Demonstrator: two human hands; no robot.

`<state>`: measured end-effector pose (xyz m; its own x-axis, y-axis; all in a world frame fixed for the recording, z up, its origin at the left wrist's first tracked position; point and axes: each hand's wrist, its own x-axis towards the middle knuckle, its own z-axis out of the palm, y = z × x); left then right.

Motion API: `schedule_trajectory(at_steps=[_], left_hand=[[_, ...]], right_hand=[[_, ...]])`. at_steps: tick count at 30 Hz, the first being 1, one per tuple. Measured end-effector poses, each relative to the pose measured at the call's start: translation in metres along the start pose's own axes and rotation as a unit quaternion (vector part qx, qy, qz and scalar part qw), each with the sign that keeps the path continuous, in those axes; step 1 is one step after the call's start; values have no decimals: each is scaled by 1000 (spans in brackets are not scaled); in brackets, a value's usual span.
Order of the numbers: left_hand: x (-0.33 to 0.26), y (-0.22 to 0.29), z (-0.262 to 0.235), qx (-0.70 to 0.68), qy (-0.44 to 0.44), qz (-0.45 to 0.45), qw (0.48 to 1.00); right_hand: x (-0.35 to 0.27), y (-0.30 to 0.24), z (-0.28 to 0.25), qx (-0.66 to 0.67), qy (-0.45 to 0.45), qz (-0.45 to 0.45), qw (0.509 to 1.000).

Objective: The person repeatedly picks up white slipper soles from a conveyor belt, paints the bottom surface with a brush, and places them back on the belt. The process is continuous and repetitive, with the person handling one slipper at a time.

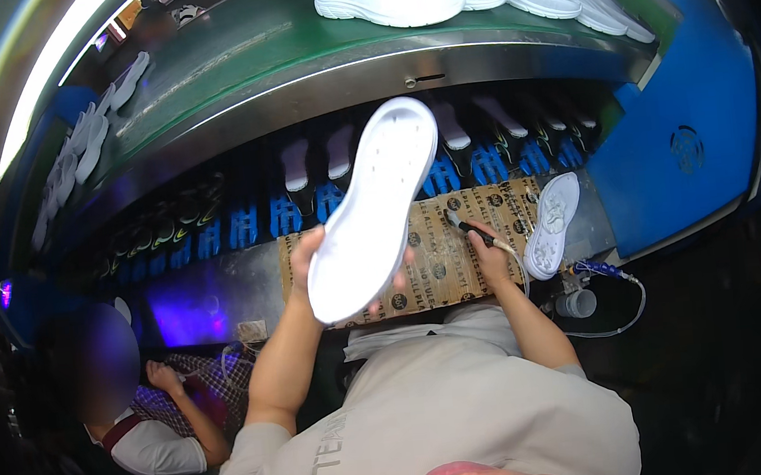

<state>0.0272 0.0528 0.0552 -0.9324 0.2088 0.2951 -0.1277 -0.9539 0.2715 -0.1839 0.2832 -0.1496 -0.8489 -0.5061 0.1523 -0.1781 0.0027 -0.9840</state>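
A white shoe sole (pixel 374 204) is raised in front of me, its hollow inner side facing up and its toe end tilted away. My left hand (pixel 306 255) grips it near the lower end, thumb along the left edge and fingertips blurred at the right edge. My right hand (pixel 491 259) holds a black-handled brush (pixel 475 232) with a thin pale hose running back from it. The brush tip is apart from the sole, over the brown printed paper (pixel 442 268) on the bench. Another white sole (pixel 552 225) lies to the right of my right hand.
A green conveyor belt (pixel 230 65) with several white soles (pixel 387 3) runs above a shelf of shoe uppers on blue racks (pixel 244 224). A blue machine panel (pixel 680 139) stands right, near a small cup (pixel 576 304) and hose. A co-worker (pixel 158 438) sits at left.
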Motion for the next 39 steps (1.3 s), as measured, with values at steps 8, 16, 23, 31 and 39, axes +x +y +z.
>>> schedule_trajectory(at_steps=[8,16,23,31,39], left_hand=[[204,154,77,307,165,203,915],[56,331,44,844,493,169,123],[-211,554,35,539,806,-2,-242],[-339,629,78,678,714,-57,-167],[-325,553,76,739,658,141,-27]], right_hand=[[-1,-1,-3,-26,-24,-28,999],[-1,-8,-3,-47,-37,-34,998],[-2,-24,-4,-100,-31,-40,994],[-2,-18,-3,-124,-25,-23,992],[0,-6,3,-99,-29,-75,992]])
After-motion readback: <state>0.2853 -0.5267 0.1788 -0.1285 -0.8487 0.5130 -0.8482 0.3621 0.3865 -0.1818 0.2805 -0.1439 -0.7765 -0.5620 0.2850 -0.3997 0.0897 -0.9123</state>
